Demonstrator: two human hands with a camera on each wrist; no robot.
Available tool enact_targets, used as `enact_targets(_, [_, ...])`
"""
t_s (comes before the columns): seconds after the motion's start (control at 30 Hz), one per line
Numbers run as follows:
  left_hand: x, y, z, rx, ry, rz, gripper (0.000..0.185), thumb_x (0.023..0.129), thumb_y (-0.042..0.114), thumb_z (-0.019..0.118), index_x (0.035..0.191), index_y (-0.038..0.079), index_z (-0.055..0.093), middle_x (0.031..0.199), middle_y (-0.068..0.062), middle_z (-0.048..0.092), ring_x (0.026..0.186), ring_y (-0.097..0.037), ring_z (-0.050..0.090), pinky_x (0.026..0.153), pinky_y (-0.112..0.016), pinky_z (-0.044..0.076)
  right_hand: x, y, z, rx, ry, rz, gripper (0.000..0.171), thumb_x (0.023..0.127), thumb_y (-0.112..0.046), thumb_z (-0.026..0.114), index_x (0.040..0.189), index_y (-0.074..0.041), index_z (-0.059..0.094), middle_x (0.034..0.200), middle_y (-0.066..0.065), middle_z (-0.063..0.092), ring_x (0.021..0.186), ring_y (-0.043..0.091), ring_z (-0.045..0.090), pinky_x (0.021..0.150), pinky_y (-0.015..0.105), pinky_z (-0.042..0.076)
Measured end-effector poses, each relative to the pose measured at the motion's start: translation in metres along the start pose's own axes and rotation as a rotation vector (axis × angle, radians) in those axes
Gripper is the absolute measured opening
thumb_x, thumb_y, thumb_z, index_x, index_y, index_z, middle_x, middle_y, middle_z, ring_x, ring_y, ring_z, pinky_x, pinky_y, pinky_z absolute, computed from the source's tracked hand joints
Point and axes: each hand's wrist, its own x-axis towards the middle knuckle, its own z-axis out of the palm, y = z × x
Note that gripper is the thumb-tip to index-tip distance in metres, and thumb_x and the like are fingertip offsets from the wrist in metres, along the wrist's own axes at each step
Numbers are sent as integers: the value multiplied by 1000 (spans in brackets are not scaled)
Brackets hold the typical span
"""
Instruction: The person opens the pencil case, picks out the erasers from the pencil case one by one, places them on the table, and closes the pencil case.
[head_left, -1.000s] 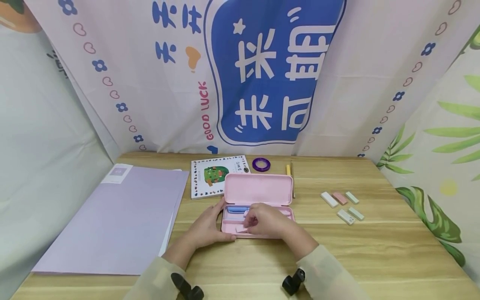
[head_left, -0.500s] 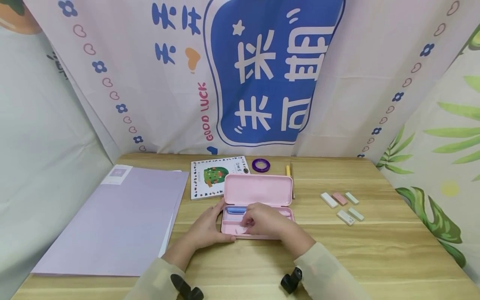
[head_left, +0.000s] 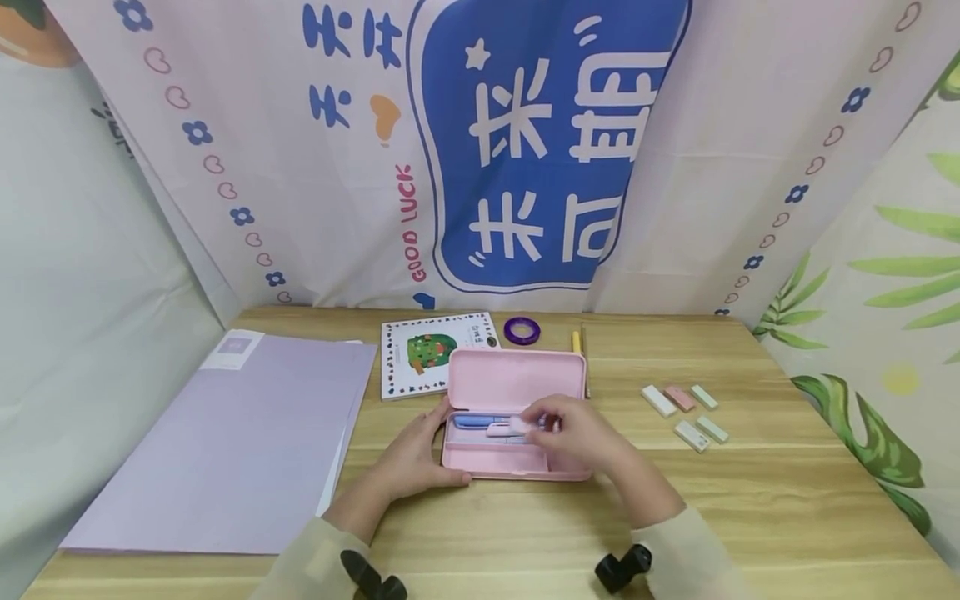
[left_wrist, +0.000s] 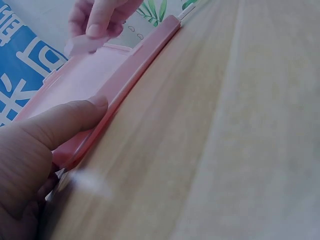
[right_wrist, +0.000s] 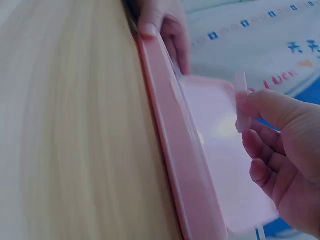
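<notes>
**Open pencil case: hand positions and item alignment**

The pink pencil case (head_left: 516, 417) lies open at the middle of the wooden table (head_left: 750, 500), directly in front of you, lid raised toward the backdrop. Its long axis runs left to right across your body.

Your left hand (head_left: 416, 454) rests against the left end of the case. The thumb lies along the near left corner, as the left wrist view confirms; the fingers are nearly straight and press the case rather than curl round it.

Your right hand (head_left: 581, 433) sits over the right half of the tray. Its fingertips pinch a small pale pink eraser (head_left: 519, 427), held just above the rear of the tray, beside the blue pen (head_left: 476, 421) that lies in the back compartment. The eraser's long axis runs roughly parallel to the case and the pen.

The relation that governs the coming move, as a judgement: the eraser is already over the tray, and the free space lies toward you and to the left of the fingertips. The right hand is the nearer hand; the left only steadies.

Five more erasers (head_left: 682, 410) lie on the table to the right of the case, well apart from it, on the right hand's side.
</notes>
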Motion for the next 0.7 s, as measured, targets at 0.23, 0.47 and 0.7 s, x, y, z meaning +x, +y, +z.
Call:
enact_targets(0.23, [1,0,0,4,0,1,124,61,54,88,158,19,19,157,-12,37,142,-39,36,115,-58,32,-40,45,-51,-86,273,161,34,88,-14,70,121,-3,67,101,11,68,87,17,59,70,21,52])
enact_targets(0.47, [1,0,0,7,-3,2,124,61,53,88,158,19,19,157,-11,38,143,-39,35,116,-58,31,-91,110,-100,-253,456,343,39,93,-22,65,126,-1,63,100,16,64,80,13,53,63,21,44])
enact_targets(0.7, [2,-1,1,11,0,4,123,61,54,88,158,18,20,157,-12,37,143,-41,34,116,-59,31,-122,153,-121,-328,493,465,44,97,-24,60,128,6,59,100,23,61,80,20,53,62,27,40])
